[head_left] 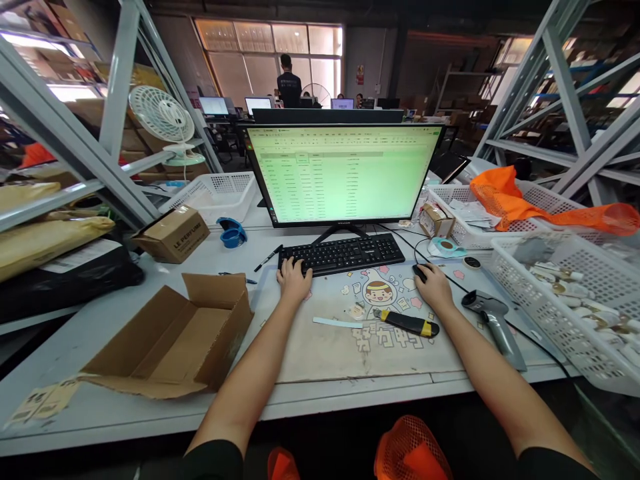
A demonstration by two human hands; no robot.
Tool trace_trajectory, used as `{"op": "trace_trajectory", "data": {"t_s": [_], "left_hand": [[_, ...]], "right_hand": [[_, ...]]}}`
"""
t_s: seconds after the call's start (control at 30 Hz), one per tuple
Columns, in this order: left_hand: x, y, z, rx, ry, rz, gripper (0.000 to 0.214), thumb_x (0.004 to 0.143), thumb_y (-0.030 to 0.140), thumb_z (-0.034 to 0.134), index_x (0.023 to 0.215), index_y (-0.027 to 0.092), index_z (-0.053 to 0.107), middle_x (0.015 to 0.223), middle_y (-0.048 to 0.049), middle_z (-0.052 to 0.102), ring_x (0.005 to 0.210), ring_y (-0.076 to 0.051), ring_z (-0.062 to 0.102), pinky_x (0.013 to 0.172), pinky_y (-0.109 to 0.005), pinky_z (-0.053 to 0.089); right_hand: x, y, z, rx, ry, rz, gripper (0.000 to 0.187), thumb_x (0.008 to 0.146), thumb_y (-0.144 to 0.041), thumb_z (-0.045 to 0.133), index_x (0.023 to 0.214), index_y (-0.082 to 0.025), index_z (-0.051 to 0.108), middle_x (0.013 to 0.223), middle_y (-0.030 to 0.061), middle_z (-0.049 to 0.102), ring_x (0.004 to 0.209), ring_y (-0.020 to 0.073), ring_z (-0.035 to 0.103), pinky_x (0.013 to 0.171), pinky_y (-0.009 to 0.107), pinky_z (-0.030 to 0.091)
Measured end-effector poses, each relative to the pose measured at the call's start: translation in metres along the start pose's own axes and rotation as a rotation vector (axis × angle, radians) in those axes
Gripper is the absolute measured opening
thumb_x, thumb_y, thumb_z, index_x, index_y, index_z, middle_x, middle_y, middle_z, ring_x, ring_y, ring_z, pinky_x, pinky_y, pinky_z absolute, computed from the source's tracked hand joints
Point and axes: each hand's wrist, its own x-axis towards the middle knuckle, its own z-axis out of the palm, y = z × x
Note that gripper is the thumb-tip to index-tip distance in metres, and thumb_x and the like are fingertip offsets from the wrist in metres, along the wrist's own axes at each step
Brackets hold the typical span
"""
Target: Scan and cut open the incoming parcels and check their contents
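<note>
My left hand (294, 280) rests on the left end of a black keyboard (345, 253), fingers spread over the keys. Under my right hand (434, 285) is a black computer mouse (423, 272), with the fingers curved over it. Behind the keyboard stands a monitor (345, 177) lit with a spreadsheet. A black and yellow utility knife (407, 323) lies on the cartoon desk mat (320, 360) between my forearms, beside a pale paper strip (337, 323). Right of my right hand lies a grey barcode scanner (493, 323).
An open cardboard box (170, 340) sits on the left, with a closed carton (173, 233) and blue tape dispenser (231, 233) behind. White baskets (565, 300) with small items line the right. Grey metal posts (120, 87) and a fan (163, 115) flank the desk. A person (289, 87) stands far back.
</note>
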Motion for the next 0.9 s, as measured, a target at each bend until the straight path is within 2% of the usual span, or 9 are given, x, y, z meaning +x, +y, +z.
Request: {"op": "trace_trajectory", "data": {"t_s": [0.37, 0.53, 0.9], "left_hand": [[-0.0018, 0.0011, -0.0008, 0.032, -0.002, 0.023, 0.055, 0.102, 0.039, 0.049, 0.150, 0.013, 0.059, 0.169, -0.0191, 0.043, 0.164, -0.037, 0.026, 0.133, -0.065, 0.021], [-0.0046, 0.0028, -0.0020, 0.040, 0.004, 0.065, 0.054, 0.100, 0.037, 0.052, 0.148, 0.013, 0.062, 0.167, -0.0191, 0.045, 0.163, -0.037, 0.026, 0.133, -0.060, 0.022], [-0.0054, 0.0019, -0.0016, 0.044, 0.004, 0.072, 0.056, 0.100, 0.039, 0.051, 0.148, 0.013, 0.062, 0.166, -0.0212, 0.046, 0.161, -0.039, 0.030, 0.132, -0.060, 0.025]], "right_hand": [[-0.0019, 0.0015, 0.0016, 0.018, 0.013, -0.024, 0.049, 0.099, -0.039, 0.051, 0.135, -0.013, 0.074, 0.143, 0.0210, 0.063, 0.130, 0.0362, 0.059, 0.113, 0.054, 0.050], [-0.0012, 0.0019, 0.0022, 0.010, -0.008, -0.032, 0.047, 0.098, -0.038, 0.053, 0.133, -0.014, 0.075, 0.141, 0.0207, 0.064, 0.125, 0.0361, 0.061, 0.110, 0.054, 0.053], [0.0036, 0.0005, 0.0003, -0.015, -0.015, -0.032, 0.044, 0.095, -0.035, 0.057, 0.130, -0.017, 0.077, 0.139, 0.0186, 0.066, 0.122, 0.0341, 0.064, 0.108, 0.051, 0.055]]}}
